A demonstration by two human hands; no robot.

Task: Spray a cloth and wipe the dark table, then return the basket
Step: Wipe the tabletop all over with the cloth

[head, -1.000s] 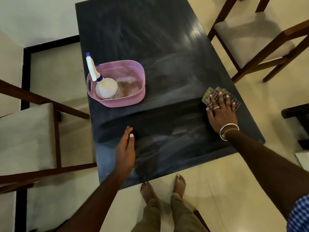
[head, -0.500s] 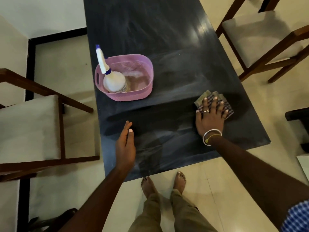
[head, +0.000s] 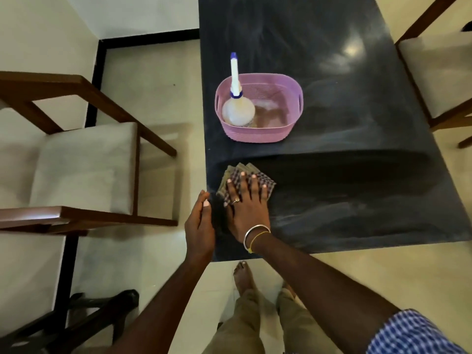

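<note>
The dark table fills the upper right, streaked with wet wipe marks. My right hand presses flat on a folded checked cloth near the table's left front corner. My left hand rests at the table's left edge right beside it, fingers together, holding nothing. A pink plastic basket stands on the table behind the cloth. In it leans a white spray bottle with a blue-tipped nozzle pointing up.
A wooden chair with a pale cushion stands close to the table's left side. Another chair is at the right. My bare feet are on the tiled floor under the table's front edge.
My right hand has slid the cloth from the table's right edge across to its left front corner, leaving a dark wiped band. My left hand stayed at the left edge.
</note>
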